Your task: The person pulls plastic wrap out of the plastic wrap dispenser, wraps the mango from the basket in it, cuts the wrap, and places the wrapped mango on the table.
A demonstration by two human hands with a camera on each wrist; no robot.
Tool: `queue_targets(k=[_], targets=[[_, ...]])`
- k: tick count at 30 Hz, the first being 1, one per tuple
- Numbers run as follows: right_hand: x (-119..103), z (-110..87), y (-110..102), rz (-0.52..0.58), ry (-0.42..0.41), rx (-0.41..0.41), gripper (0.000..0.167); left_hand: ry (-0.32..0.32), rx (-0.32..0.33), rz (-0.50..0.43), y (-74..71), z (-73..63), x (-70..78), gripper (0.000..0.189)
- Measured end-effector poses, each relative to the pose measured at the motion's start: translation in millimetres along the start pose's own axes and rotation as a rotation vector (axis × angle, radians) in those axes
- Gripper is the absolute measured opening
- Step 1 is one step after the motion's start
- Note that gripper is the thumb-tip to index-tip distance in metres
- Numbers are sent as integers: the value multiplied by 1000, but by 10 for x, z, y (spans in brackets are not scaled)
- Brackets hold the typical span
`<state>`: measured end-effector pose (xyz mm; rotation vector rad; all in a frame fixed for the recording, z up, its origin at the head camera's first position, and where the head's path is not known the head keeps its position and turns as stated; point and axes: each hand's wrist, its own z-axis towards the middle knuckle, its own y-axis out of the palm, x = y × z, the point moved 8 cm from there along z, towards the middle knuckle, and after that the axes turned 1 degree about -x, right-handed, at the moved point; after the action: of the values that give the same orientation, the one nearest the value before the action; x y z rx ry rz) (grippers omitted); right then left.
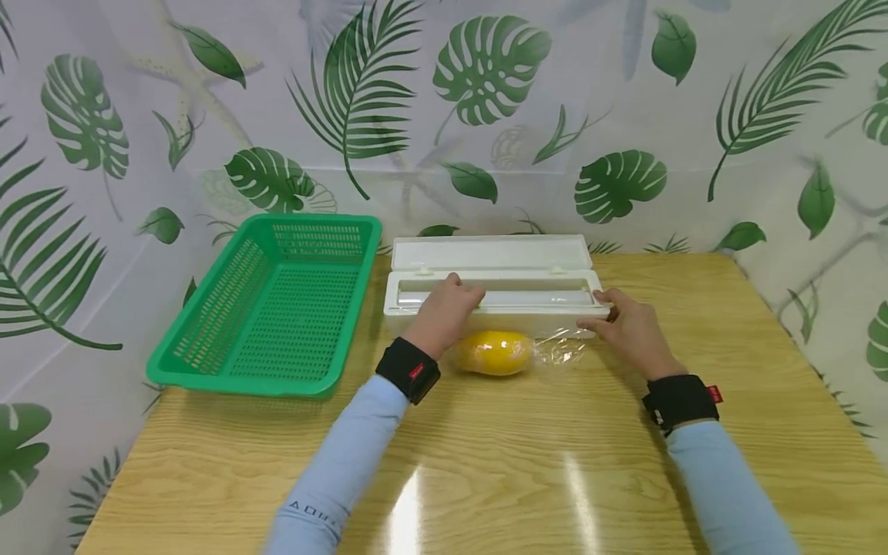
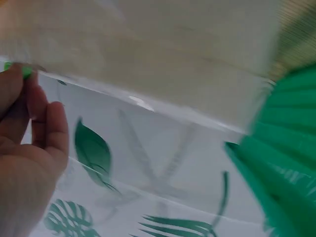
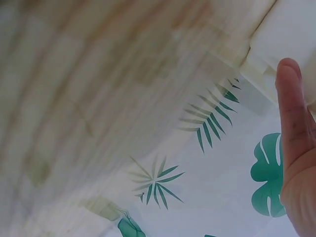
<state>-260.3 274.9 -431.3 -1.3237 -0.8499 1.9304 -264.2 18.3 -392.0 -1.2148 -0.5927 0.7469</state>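
A white cling film dispenser box point(image 1: 499, 318) stands on the table with its lid point(image 1: 489, 253) raised; a film roll point(image 1: 534, 297) lies inside. My left hand point(image 1: 442, 314) is over the front rim, its thumb and fingers pinching a small green slider point(image 2: 26, 71) that shows in the left wrist view. At the right end, my right hand point(image 1: 631, 331) grips the box, fingers on top and thumb on the front. Directly in front lies a yellow mango-like fruit point(image 1: 496, 353) wrapped in clear film point(image 1: 560, 348), which stretches toward the box.
A green plastic basket point(image 1: 333, 378) stands on the left of the wooden table point(image 1: 506, 447). Behind the box hangs a leaf-patterned cloth point(image 1: 534, 154), which also runs along both sides.
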Motion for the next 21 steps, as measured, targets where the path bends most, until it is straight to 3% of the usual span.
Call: queue_targets(k=[5,9,12,15,21], targets=[[80,1,-107,-22,30,5,49,-192,100,72,-54,-245,-294,18],[81,43,-91,-10,17,4,50,-293,211,57,-92,-409,-418,13],[57,72,-11,22,10,-2,51,-376,249,46,-119,-516,-495,13],[54,61,21,29,11,3,50,-427,255,48,-130,-577,-531,15],[43,27,21,29,23,8,50,-467,280,78,-111,-647,-596,21]])
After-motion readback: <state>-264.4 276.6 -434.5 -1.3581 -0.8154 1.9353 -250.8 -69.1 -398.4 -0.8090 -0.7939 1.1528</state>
